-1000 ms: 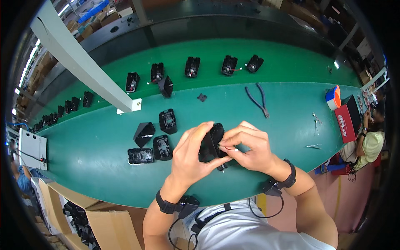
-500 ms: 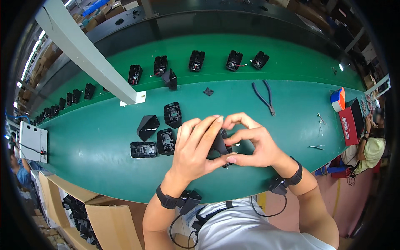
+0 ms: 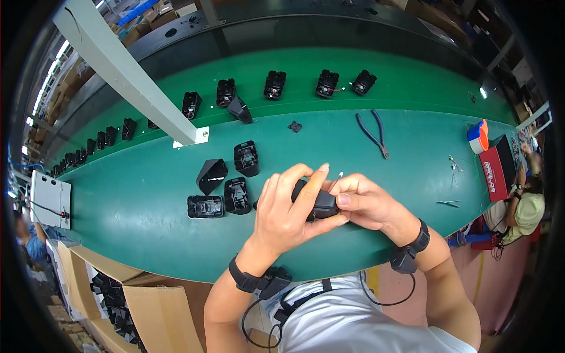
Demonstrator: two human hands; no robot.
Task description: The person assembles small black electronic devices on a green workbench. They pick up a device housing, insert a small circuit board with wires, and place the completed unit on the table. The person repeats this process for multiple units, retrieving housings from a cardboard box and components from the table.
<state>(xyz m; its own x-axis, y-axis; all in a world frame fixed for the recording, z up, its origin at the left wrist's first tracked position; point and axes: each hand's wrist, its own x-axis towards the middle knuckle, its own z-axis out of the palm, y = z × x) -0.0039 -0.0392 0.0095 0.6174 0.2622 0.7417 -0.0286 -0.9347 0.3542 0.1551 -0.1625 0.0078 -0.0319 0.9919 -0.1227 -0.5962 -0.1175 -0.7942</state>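
Observation:
A black plastic housing is held between my two hands above the near part of the green table. My left hand wraps round its left side, with the forefinger over the top and the thumb along the near edge. My right hand pinches its right end between thumb and fingers. A thin red wire with a small white connector sticks up beside the right fingers. What lies under the fingertips is hidden. Left of my hands lie open black housings and an angular black cover.
Blue-handled pliers and a small black cross-shaped part lie beyond my hands. A green conveyor belt carries several housings. A grey post stands at left. A red box and tweezers are at right; a carton stands below left.
The housing has been turned to lie more level, its smooth outer side now up. My right hand has closed from a spread grip to a pinch at its right end.

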